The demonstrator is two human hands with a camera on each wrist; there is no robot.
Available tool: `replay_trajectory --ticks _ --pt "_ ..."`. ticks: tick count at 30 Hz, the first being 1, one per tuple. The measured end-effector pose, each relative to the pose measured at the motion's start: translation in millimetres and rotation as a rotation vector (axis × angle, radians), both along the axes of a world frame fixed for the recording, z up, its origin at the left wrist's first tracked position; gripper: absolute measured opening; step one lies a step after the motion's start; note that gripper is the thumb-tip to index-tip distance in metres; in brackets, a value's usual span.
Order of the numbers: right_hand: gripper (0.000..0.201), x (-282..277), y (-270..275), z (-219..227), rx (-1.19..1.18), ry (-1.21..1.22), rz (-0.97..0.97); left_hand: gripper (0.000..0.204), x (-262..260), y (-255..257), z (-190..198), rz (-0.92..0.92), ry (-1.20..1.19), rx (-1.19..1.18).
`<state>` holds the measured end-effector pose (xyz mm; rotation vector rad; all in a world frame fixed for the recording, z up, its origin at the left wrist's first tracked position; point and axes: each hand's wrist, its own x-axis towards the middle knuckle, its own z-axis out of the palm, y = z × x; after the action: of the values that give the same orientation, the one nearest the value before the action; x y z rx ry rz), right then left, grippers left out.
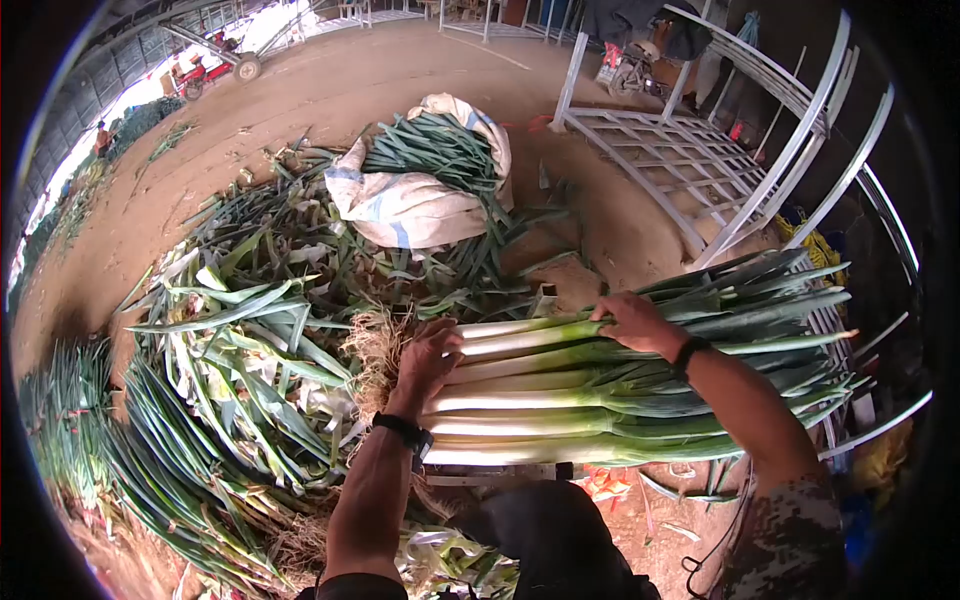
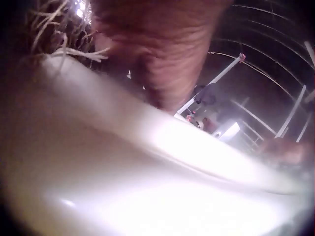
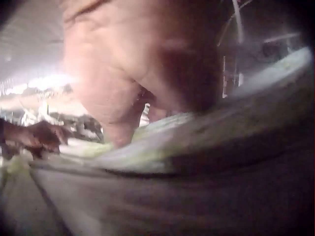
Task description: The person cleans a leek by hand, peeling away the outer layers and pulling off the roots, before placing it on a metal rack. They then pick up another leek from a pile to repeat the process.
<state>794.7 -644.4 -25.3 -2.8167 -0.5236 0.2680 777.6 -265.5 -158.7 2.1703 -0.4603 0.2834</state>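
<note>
White and green, the leeks [image 1: 600, 390] lay in a flat stack before us, beside the trimmings [image 1: 240, 360]. Our left hand [image 1: 428, 358] pressed flat against their root ends; our right hand [image 1: 635, 320] curled over the top stalk. We judged we were squaring the bundle; tying seemed next.
</note>
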Motion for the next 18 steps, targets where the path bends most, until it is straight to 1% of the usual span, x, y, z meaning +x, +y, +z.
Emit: replay_trajectory --ticks 2,3,4,5,7,8,9,11,12,14,15,16,18 --pt "0.033 -0.9 3.4 7.0 -0.055 0.011 -0.022 0.026 3.6 5.4 8.2 -0.037 0.029 -0.001" --pt "0.034 1.8 7.2 7.2 -0.078 0.016 -0.018 0.026 15.1 14.5 -12.8 -0.117 -0.079 0.008" --pt "0.034 1.6 4.5 2.4 -0.048 -0.046 0.042 0.025 13.8 17.7 -6.4 -0.025 -0.069 -0.13" --pt "0.033 6.8 -2.0 -0.3 -0.055 -0.03 0.03 0.024 9.2 18.0 -3.6 0.063 -0.052 -0.272" --pt "0.032 6.7 0.8 -3.0 -0.061 0.021 -0.007 0.019 -6.8 36.7 39.5 0.279 0.192 -0.079" --pt "0.03 4.8 7.4 4.7 -0.036 0.105 -0.055 0.015 -10.5 41.8 48.9 0.262 0.243 -0.036" --pt "0.03 5.9 8.0 0.9 -0.044 0.06 -0.016 0.014 -12.7 45.6 44.6 0.218 0.255 0.05" --pt "0.031 8.2 -3.7 -8.5 -0.067 -0.039 0.053 0.013 -11.5 44.8 22.8 0.12 0.272 0.213" --pt "0.035 10.0 -4.4 -9.4 -0.06 -0.025 0.072 0.016 -10.1 38.6 7.3 0.15 0.243 0.138" --pt "0.034 9.6 1.3 -7.0 -0.109 -0.059 0.057 0.019 4.0 24.9 -8.8 0.206 0.211 0.212" --pt "0.033 5.3 4.3 -9.8 -0.128 -0.067 0.051 0.021 4.6 20.6 -10.0 0.233 0.204 0.256" --pt "0.032 1.1 8.5 -9.5 -0.143 -0.04 0.025 0.023 8.9 19.7 -4.7 0.248 0.373 0.324" --pt "0.031 2.3 18.4 -2.8 -0.157 -0.021 -0.025 0.025 1.8 21.9 6.3 0.218 0.338 0.306"
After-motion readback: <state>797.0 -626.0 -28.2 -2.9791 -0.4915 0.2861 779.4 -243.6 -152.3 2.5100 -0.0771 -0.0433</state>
